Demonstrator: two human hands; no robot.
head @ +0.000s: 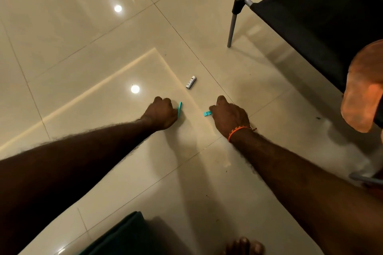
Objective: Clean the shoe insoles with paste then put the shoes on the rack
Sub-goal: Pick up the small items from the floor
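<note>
Both fists down on the floor [83, 72], left hand [160, 114] and right hand [229, 117] each with fingers curled round a teal piece; white paste tube [191, 82] lying just beyond, untouched.

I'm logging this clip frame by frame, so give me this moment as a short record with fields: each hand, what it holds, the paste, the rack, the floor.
left hand: fingers curled round a small teal piece, low over the floor
right hand: pinches a second teal piece; orange wristband
paste tube: small and white, lying on the floor beyond both hands, untouched
rack: black shelf on grey legs, upper right
orange object: at the rack's edge, blurred
floor: glossy beige tiles
</note>
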